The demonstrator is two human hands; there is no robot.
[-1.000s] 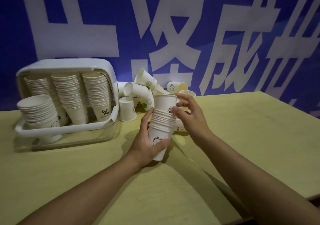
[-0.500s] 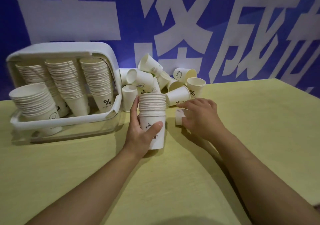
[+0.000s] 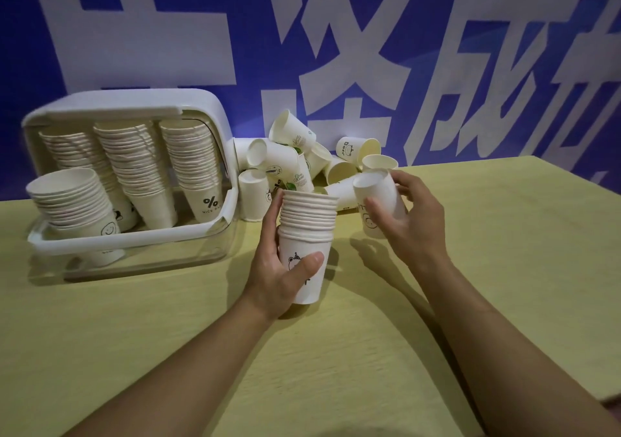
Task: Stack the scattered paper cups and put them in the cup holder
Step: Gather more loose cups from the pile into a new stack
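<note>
At the far left sits the white plastic cup holder with its clear lower tray (image 3: 134,238), resting on the pale yellow-green surface (image 3: 336,352). Inside it stand three tall nested columns of white paper cups (image 3: 134,164), and a shorter fourth stack (image 3: 72,198) leans at its front left corner. Just to the right of the holder, against the blue banner with large white characters (image 3: 302,33), lies the loose heap of scattered white paper cups (image 3: 285,158), some upright, some tipped on their sides, a few showing printed logos.

In front of that heap my left hand (image 3: 282,268) grips the nested stack of white paper cups with a small cartoon print (image 3: 307,235), thumb curled across the bottom cup's front and fingers wrapped behind; the stack stands upright, and I cannot tell whether its base touches the surface. To the right, my right hand (image 3: 410,215) holds a single white paper cup with a bear face print (image 3: 376,198), fingers curled round it, its rim tilted up and to the left. That cup is just beside the stack's top, not touching it.
</note>
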